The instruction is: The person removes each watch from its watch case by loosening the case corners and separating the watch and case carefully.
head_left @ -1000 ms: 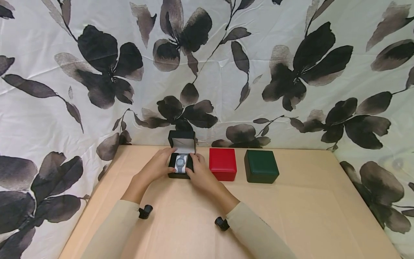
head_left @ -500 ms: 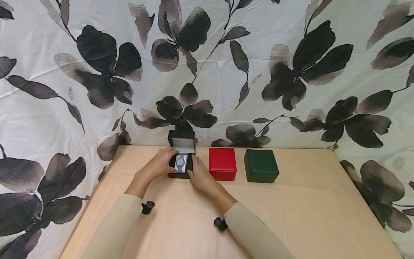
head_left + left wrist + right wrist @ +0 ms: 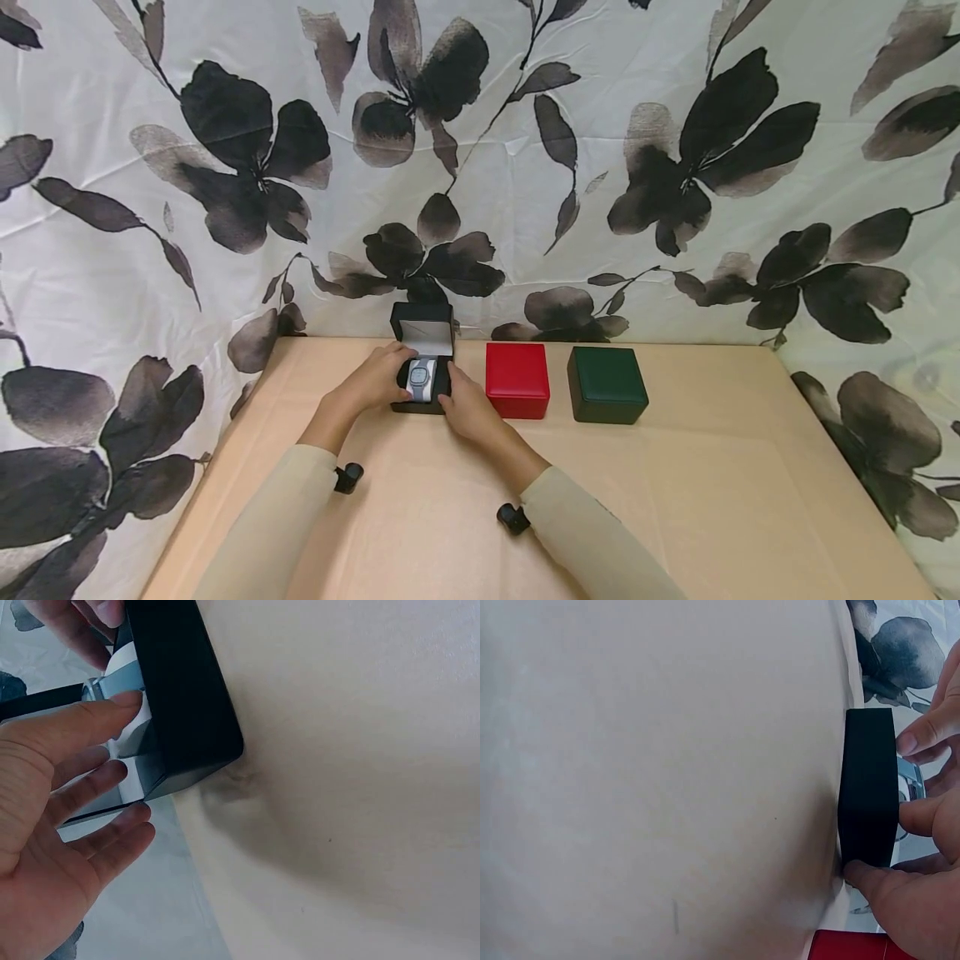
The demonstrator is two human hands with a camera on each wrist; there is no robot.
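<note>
A black watch box (image 3: pixel 407 408) stands with its lid (image 3: pixel 425 333) raised at the table's far edge. Inside lies a grey-blue wristwatch (image 3: pixel 420 379) on a white cushion. My left hand (image 3: pixel 375 379) reaches in from the left; in the left wrist view its thumb presses the watch strap (image 3: pixel 135 742) while some fingers go behind the watch. The other fingertips show below the box. My right hand (image 3: pixel 476 408) holds the box's right side, thumb near the front corner. In the right wrist view the box's dark front (image 3: pixel 868 780) hides most of the watch.
A red box (image 3: pixel 517 379) sits just right of my right hand, and a dark green box (image 3: pixel 607 383) beyond it; both are shut. Floral fabric (image 3: pixel 555 183) hangs behind the light wooden-toned table (image 3: pixel 675 500). Each wrist wears a small black camera.
My left hand has shifted slightly right and farther into the box, onto the watch. My right fingers have drawn back a little from the watch to the box's right side.
</note>
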